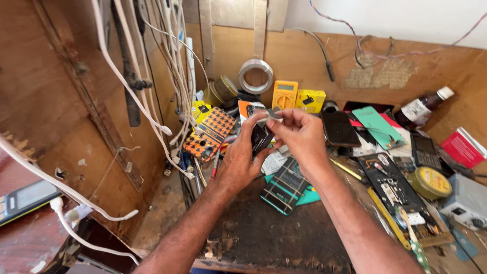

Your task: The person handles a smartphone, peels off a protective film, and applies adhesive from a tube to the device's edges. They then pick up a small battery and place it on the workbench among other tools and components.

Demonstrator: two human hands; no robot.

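Left hand point(242, 160) grip closed on small black phone point(261, 137); right hand point(300, 136) pinches clear film strip point(268, 116) above it. Peel slow, keep phone steady over counter point(274, 233).

Yellow multimeter point(284, 94) by back wall, tape roll point(255, 75) above, brown bottle point(422, 107) right, white cables point(152, 76) left.

Both forearms are extending forward; left hand point(243, 160) and right hand point(300, 136) are meeting, fingers pinching together.
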